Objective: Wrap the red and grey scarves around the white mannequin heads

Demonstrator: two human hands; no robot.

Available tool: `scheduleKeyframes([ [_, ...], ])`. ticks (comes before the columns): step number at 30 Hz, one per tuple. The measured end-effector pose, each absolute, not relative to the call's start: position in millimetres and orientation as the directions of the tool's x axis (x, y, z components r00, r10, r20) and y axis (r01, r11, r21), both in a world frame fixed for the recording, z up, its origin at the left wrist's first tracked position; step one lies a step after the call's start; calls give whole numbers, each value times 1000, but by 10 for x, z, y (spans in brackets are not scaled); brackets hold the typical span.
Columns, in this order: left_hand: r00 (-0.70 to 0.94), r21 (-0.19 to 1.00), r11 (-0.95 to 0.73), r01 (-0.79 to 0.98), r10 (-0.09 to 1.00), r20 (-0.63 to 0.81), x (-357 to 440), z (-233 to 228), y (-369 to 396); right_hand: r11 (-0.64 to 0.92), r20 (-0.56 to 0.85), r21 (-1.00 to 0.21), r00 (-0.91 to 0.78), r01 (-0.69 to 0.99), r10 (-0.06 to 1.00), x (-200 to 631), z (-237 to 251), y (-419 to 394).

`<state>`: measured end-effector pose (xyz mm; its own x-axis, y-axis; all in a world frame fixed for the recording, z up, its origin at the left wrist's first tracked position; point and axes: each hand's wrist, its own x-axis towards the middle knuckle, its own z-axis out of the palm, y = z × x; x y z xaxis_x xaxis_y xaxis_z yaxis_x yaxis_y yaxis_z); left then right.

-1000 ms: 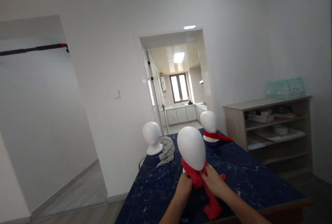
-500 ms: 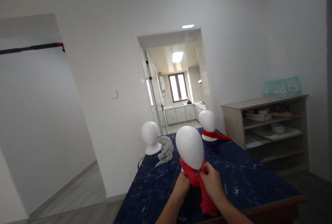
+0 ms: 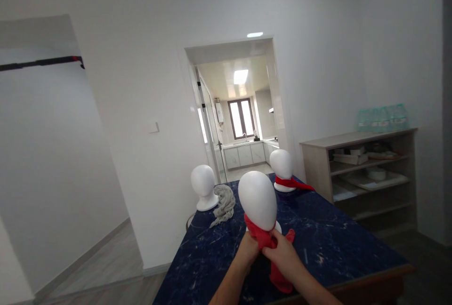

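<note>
A white foam mannequin head (image 3: 257, 199) stands near the front of the dark blue marbled table (image 3: 328, 244). A red scarf (image 3: 263, 239) is wrapped round its neck, with one end hanging down toward me and another sticking out to the right. My left hand (image 3: 248, 250) grips the scarf on the left side below the head. My right hand (image 3: 285, 258) grips it on the right, knuckles up, close against the left hand.
Farther back stand a bare white head (image 3: 204, 186) with a grey scarf (image 3: 223, 204) lying beside it, and a white head (image 3: 282, 166) wearing a red scarf (image 3: 293, 183). A wooden shelf unit (image 3: 367, 173) is at the right. A doorway (image 3: 240, 121) opens to a kitchen.
My two hands have drawn closer together under the head. A scarf end now sticks out to the right of the neck. The view has shifted slightly.
</note>
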<state>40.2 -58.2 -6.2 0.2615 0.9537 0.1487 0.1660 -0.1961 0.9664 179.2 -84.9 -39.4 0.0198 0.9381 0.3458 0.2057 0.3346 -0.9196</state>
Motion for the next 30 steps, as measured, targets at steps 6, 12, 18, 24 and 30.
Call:
scheduleKeyframes([
  [6, 207, 958, -218, 184, 962, 179, 471, -24, -591, 250, 374, -832, 167, 496, 912, 1662, -388, -802],
  [12, 182, 995, -1, 97, 983, -17, 481, -199, -462, 159, 342, -796, 217, 584, 914, 1688, -412, -753],
  [18, 240, 993, 104, 56, 964, -114, 431, -308, -398, 113, 310, -780, 223, 616, 924, 1840, -424, -678],
  [24, 294, 971, 237, 20, 927, -232, 341, -197, -412, 122, 357, -747, 240, 653, 903, 2020, -367, -621],
  [30, 254, 978, 179, 103, 946, -200, 398, -170, -351, 75, 546, -483, 233, 873, 805, 2107, -211, -653],
])
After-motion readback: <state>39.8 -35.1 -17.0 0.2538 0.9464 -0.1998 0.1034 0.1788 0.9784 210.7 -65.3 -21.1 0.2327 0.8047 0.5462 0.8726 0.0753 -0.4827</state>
